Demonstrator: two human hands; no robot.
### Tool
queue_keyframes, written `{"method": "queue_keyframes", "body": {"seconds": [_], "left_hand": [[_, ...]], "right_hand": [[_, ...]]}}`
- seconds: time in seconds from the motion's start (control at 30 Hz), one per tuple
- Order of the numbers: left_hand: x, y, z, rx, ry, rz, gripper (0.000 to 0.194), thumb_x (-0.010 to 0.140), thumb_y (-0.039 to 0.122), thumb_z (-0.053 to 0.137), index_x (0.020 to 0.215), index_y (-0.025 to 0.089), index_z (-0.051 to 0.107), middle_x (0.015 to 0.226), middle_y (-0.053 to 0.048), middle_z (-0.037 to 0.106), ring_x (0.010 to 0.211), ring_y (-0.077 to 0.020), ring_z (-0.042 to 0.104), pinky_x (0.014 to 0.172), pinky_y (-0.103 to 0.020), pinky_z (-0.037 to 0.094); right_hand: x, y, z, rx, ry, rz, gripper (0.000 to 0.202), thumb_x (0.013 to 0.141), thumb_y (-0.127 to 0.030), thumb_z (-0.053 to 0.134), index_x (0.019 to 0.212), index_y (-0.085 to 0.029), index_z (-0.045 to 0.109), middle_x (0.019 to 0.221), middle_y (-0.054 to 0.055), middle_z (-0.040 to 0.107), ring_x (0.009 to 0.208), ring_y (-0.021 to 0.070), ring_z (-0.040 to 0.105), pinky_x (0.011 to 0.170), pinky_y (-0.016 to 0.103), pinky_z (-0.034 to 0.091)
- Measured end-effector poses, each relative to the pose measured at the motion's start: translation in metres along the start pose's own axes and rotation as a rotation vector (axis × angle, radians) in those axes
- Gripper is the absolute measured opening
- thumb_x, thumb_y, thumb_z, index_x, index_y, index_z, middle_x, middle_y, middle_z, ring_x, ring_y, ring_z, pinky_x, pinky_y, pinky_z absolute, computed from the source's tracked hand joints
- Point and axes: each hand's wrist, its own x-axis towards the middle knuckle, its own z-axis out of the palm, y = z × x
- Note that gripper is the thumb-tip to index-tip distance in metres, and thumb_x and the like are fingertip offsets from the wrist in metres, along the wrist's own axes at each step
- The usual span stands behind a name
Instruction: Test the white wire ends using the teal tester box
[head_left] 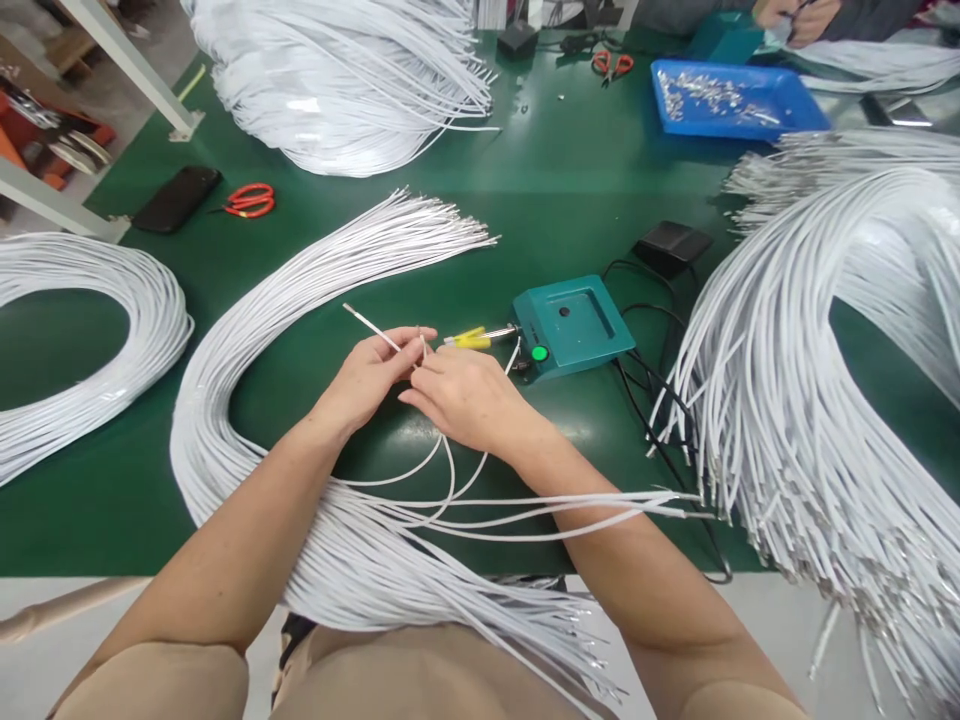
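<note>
My left hand [379, 368] pinches a white cable [373, 327], whose bare tip points up and to the left. Close against it, my right hand [466, 390] has its fingers closed on white cable as well; the fingertips hide the exact grip. Just right of my hands is a teal device [574, 325] with a green button and a shallow tray top. A yellow-handled tool [470, 340] reaches out from its left side. Loose cables hang below my hands into a long white cable bundle [225, 360], which curves around them and over the table's front edge.
Other cable bundles lie at the back [345, 90], left [150, 290] and right [795, 330]. Red-handled scissors [251, 200] lie beside a black phone [178, 198]. A blue tray [739, 125] holds small metal parts. Black cords run right of the device. A co-worker's hands [802, 18] show at top right.
</note>
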Motion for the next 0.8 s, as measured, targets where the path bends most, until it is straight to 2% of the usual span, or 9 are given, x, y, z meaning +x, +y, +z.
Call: {"method": "queue_keyframes", "body": {"seconds": [0.13, 0.23, 0.33, 0.43, 0.53, 0.63, 0.7, 0.8], "left_hand": [[-0.001, 0.005, -0.001, -0.003, 0.001, -0.01, 0.049, 0.081, 0.05, 0.066, 0.116, 0.016, 0.067, 0.107, -0.01, 0.069, 0.094, -0.0188, 0.063, 0.077, -0.027, 0.051], [-0.002, 0.006, -0.002, -0.004, 0.005, -0.029, 0.052, 0.082, 0.049, 0.065, 0.123, 0.017, 0.063, 0.113, -0.012, 0.068, 0.095, -0.0187, 0.062, 0.076, -0.028, 0.051], [-0.001, 0.005, -0.004, 0.074, 0.069, -0.017, 0.051, 0.081, 0.047, 0.066, 0.122, 0.018, 0.064, 0.112, -0.01, 0.068, 0.091, -0.0161, 0.061, 0.073, -0.026, 0.05], [0.001, 0.003, -0.006, 0.148, 0.108, 0.029, 0.046, 0.075, 0.042, 0.074, 0.112, 0.015, 0.068, 0.094, -0.006, 0.068, 0.08, -0.0132, 0.062, 0.071, -0.025, 0.05], [0.002, 0.006, -0.007, 0.075, 0.156, 0.091, 0.049, 0.067, 0.035, 0.081, 0.109, 0.014, 0.067, 0.079, -0.001, 0.066, 0.073, -0.0133, 0.065, 0.07, -0.025, 0.05], [0.0, 0.01, -0.005, -0.01, 0.222, 0.113, 0.05, 0.065, 0.032, 0.082, 0.108, 0.014, 0.065, 0.077, -0.001, 0.067, 0.075, -0.0151, 0.068, 0.066, -0.023, 0.05], [-0.001, 0.011, -0.004, -0.018, 0.175, 0.072, 0.049, 0.064, 0.031, 0.083, 0.107, 0.013, 0.066, 0.086, -0.006, 0.07, 0.079, -0.0171, 0.07, 0.067, -0.025, 0.052], [-0.002, 0.009, -0.004, -0.003, 0.048, 0.035, 0.049, 0.062, 0.028, 0.084, 0.107, 0.015, 0.068, 0.097, -0.007, 0.069, 0.086, -0.0192, 0.071, 0.072, -0.027, 0.054]], "right_hand": [[-0.001, -0.002, 0.004, -0.094, -0.115, 0.177, 0.029, 0.099, -0.027, 0.04, 0.105, -0.012, 0.065, 0.096, 0.012, 0.07, 0.091, 0.022, 0.064, 0.076, 0.031, 0.044], [0.0, -0.003, 0.004, -0.081, -0.215, 0.284, 0.03, 0.099, -0.03, 0.041, 0.113, -0.014, 0.062, 0.095, 0.011, 0.072, 0.087, 0.0229, 0.067, 0.071, 0.031, 0.046], [0.001, -0.007, 0.001, -0.096, -0.363, 0.345, 0.033, 0.097, -0.036, 0.044, 0.101, -0.015, 0.069, 0.085, 0.012, 0.073, 0.086, 0.0258, 0.07, 0.072, 0.033, 0.048], [0.003, -0.012, -0.005, -0.084, -0.472, 0.387, 0.033, 0.094, -0.036, 0.049, 0.089, -0.014, 0.074, 0.081, 0.015, 0.074, 0.088, 0.0291, 0.071, 0.072, 0.035, 0.05], [0.003, -0.016, -0.012, -0.028, -0.551, 0.409, 0.033, 0.091, -0.038, 0.055, 0.088, -0.013, 0.075, 0.083, 0.019, 0.073, 0.089, 0.0306, 0.071, 0.074, 0.036, 0.05], [0.003, -0.02, -0.017, 0.072, -0.661, 0.374, 0.031, 0.088, -0.039, 0.057, 0.086, -0.013, 0.075, 0.084, 0.019, 0.073, 0.089, 0.0312, 0.07, 0.075, 0.038, 0.05], [0.002, -0.021, -0.019, 0.149, -0.735, 0.346, 0.031, 0.086, -0.04, 0.059, 0.081, -0.014, 0.074, 0.081, 0.017, 0.073, 0.086, 0.0302, 0.07, 0.073, 0.037, 0.049], [0.001, -0.017, -0.022, 0.284, -0.823, 0.331, 0.034, 0.085, -0.041, 0.058, 0.064, -0.016, 0.069, 0.062, 0.009, 0.069, 0.067, 0.0222, 0.067, 0.065, 0.031, 0.044]]}}
